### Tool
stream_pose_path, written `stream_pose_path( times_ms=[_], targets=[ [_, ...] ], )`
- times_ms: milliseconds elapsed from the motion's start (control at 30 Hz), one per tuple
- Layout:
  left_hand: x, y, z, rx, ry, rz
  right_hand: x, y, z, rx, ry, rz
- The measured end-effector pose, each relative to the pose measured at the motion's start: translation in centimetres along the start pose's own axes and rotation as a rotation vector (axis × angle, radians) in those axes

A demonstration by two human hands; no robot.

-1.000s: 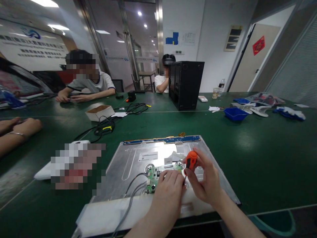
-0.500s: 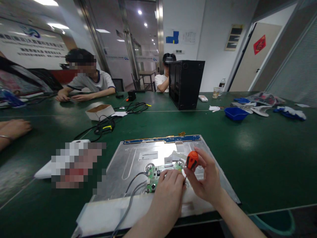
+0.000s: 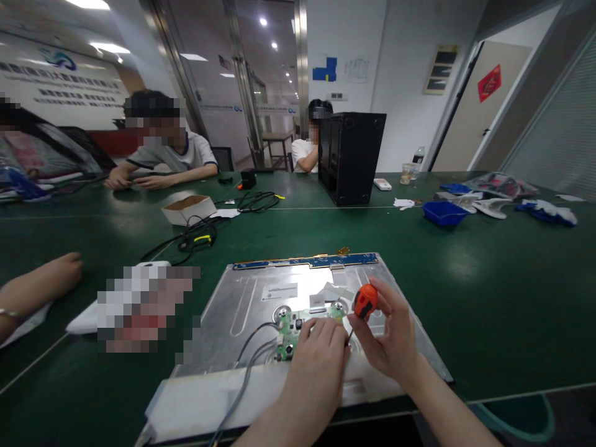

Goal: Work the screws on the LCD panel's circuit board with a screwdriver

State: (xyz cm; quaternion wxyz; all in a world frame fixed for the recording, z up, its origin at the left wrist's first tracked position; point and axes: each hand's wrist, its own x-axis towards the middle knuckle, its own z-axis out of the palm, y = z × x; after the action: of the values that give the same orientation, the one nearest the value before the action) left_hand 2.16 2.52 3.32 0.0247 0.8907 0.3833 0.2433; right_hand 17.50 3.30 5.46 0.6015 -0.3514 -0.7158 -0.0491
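A small green circuit board (image 3: 291, 326) lies on the silver metal back of a display panel (image 3: 237, 313). My left hand (image 3: 319, 354) presses down on the board's right part, fingers bent and close together; its thumb is mostly hidden. In my right hand (image 3: 391, 329), a screwdriver (image 3: 365, 302) with an orange and black handle is pinched between thumb and fingers. The shaft slants down to the board's right edge beside my left hand, where its tip is hidden. Grey cables (image 3: 246, 379) run from the board's left side toward the front edge.
Further back on the green table (image 3: 488, 298) stand a black computer case (image 3: 356, 158), a blue tray (image 3: 444, 213), an open box (image 3: 189, 211) and coiled black cables (image 3: 198, 234). Another person's hand (image 3: 56, 273) is at left, near a white object (image 3: 86, 320). Two people sit opposite.
The screwdriver's handle has turned and shifted slightly right in my right hand. My left hand stays in place. The other person's hand at left has reached further in over the table.
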Motion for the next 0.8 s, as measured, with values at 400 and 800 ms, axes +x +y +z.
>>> stream_pose_path(
  times_ms=[400,800],
  targets=[
    [-0.05,0.08,-0.08,-0.02,0.026,0.007,-0.11,0.26,0.14,-0.009,0.02,0.002],
    [-0.07,0.11,0.13,0.003,0.029,0.001,0.4,-0.19,-0.21,-0.019,-0.02,-0.015]
  ],
)
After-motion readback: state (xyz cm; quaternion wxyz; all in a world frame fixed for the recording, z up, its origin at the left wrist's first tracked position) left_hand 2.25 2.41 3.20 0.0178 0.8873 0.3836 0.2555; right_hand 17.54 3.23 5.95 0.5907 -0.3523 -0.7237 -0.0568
